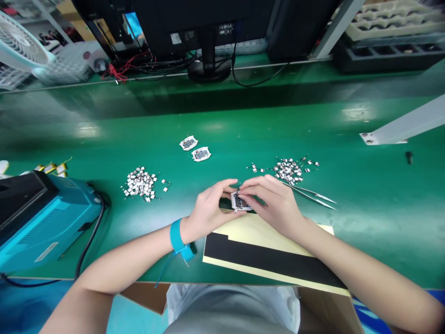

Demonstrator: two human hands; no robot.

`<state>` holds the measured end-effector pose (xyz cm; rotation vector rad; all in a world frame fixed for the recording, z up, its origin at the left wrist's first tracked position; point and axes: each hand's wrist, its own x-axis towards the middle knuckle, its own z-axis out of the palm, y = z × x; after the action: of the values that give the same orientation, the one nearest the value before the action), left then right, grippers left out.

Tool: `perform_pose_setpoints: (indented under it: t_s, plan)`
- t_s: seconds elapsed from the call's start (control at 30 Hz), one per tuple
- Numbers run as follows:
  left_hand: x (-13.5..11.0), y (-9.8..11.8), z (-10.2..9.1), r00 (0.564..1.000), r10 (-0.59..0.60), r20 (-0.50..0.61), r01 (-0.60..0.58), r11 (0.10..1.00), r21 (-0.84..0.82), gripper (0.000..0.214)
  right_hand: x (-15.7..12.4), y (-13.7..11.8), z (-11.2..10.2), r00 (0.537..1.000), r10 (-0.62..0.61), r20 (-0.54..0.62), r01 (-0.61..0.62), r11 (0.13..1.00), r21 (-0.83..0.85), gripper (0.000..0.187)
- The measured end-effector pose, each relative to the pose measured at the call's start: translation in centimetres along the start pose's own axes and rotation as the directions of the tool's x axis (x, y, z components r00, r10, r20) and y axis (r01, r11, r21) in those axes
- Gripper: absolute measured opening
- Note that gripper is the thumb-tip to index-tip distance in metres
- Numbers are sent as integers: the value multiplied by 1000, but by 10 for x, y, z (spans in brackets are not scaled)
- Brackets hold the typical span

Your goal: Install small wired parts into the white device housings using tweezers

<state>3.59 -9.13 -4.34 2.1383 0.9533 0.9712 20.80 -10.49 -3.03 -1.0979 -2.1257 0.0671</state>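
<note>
My left hand (211, 204) and my right hand (272, 200) meet over the green mat, both pinched on a small white-framed electronic part (239, 202). My right hand also carries metal tweezers (314, 195) that stick out to the right along the mat. A blue strap (179, 237) circles my left wrist. Just below my hands lies a yellow sheet with a black strip (267, 253). Two more of the white-framed parts (195, 149) lie further back on the mat.
Heaps of tiny silver pieces lie at the left (141, 182) and at the right (290, 169). A blue and black machine (38, 215) stands at the left edge. A monitor stand (209, 67), cables, a fan (21, 44) and trays (392, 28) line the back.
</note>
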Motion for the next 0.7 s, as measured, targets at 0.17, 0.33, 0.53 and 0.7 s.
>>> perform_pose_setpoints:
  t_s: [0.17,0.33,0.53,0.7]
  plan:
    - [-1,-1,0,998,-68,-20,61,971,-231,59,2,6,2,986,139,89,-160,942,295,2]
    - [-3,-3,2,995,-97,-1,94,966,-242,55,1,9,4,967,194,162,-241,902,358,2]
    - [-4,-5,4,993,-120,3,117,957,-266,50,-6,10,1,992,-60,111,66,996,-54,6]
    - [-2,-7,6,982,-165,95,185,942,-281,52,-7,8,-2,992,-115,59,126,958,-259,10]
